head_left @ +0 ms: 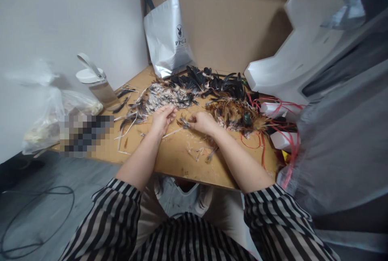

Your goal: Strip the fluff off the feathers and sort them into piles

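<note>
Our right hand (pixel 203 122) pinches a small feather (pixel 183 123) just before the feather pile (pixel 194 91), tip out for sorting; our left hand (pixel 163 118), loosely curled, rests empty beside it.

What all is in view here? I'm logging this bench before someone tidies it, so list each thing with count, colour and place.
table: one, light brown wood, centre
speckled feathers: one heap, grey and white, ahead of the left hand
black feathers: one heap, black, far side of the table
brown feathers: one heap, reddish brown, beyond the right hand
red cords: several, red, right edge of the table
silver bag: one, silver with a dark logo, back corner
bottle: one, clear with a white lid, left
plastic bag: one, clear, far left
left hand: one, on the speckled feathers
right hand: one, grip closed on a small feather
</note>
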{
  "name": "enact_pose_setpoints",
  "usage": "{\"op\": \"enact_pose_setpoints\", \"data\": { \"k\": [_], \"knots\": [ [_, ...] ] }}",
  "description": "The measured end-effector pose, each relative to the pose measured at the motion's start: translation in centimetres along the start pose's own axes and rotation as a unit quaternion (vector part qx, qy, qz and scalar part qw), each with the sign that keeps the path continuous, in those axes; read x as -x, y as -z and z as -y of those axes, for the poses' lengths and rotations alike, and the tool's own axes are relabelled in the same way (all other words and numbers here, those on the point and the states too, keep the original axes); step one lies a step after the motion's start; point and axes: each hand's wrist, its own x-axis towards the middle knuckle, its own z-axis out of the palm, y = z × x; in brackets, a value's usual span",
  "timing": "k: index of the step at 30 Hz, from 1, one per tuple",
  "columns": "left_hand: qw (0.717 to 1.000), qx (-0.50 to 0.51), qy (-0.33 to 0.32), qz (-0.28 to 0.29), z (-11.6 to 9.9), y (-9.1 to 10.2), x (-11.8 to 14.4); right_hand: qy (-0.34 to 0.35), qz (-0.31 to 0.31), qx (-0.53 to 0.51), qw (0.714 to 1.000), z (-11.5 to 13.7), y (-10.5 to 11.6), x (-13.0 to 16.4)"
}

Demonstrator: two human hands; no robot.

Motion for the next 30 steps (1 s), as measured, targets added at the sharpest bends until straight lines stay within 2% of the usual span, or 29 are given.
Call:
{"op": "enact_pose_setpoints", "data": {
  "k": [7,10,14,18,21,25,30],
  "knots": [
    [1.0,-0.018,0.003,0.011,0.3,0.0,-0.1,-0.03,-0.029,0.025,0.999,1.3,-1.1,-1.3],
    [1.0,-0.023,-0.001,0.008,0.3,-0.1,-0.1,-0.055,-0.041,0.028,0.997,0.9,-1.1,-1.4],
    [1.0,-0.028,-0.003,0.011,0.4,-0.2,0.0,-0.05,-0.045,-0.078,0.995,-1.0,-1.0,-1.4],
    [0.999,-0.028,0.004,0.015,0.5,-0.2,0.1,-0.049,-0.059,-0.21,0.975,-2.5,-1.4,-1.2],
    [0.999,-0.028,0.012,0.015,0.6,-0.3,0.1,-0.078,-0.072,-0.308,0.945,-2.5,-1.6,-1.2],
    [0.998,-0.042,0.033,0.028,0.6,-0.6,0.3,-0.1,-0.121,-0.463,0.872,-1.6,-1.6,-1.4],
    [0.996,-0.042,0.055,0.052,0.8,-1.3,0.7,-0.103,-0.149,-0.568,0.803,0.1,-2.2,-1.5]
  ]
}}
